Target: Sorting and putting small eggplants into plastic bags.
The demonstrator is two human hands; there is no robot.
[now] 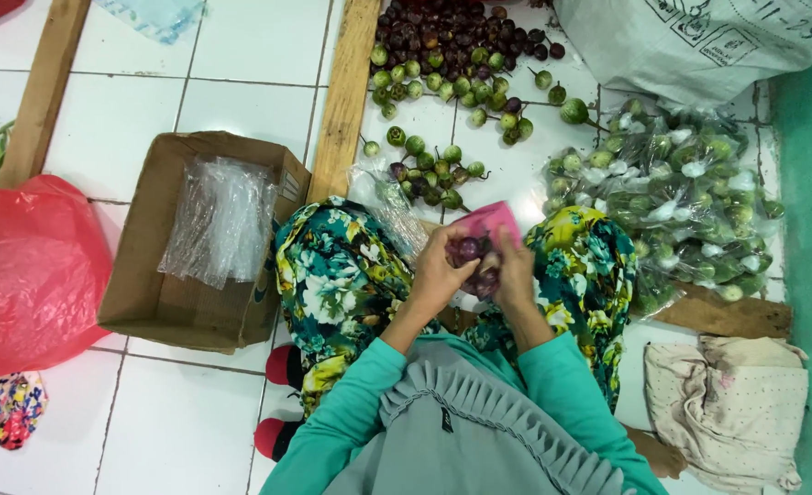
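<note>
You are squatting on the tile floor, both hands at a small bag (484, 240) between your knees. Your left hand (440, 270) is closing around the bag, steadying its side; your right hand (514, 270) is pinching its top, fingers curled. Purple fruits are showing inside it. Judging by the heap of filled bags (690, 197), much is done; loose fruit (452, 73) is waiting. Empty bags (220, 220) are lying in the box (140, 293).
</note>
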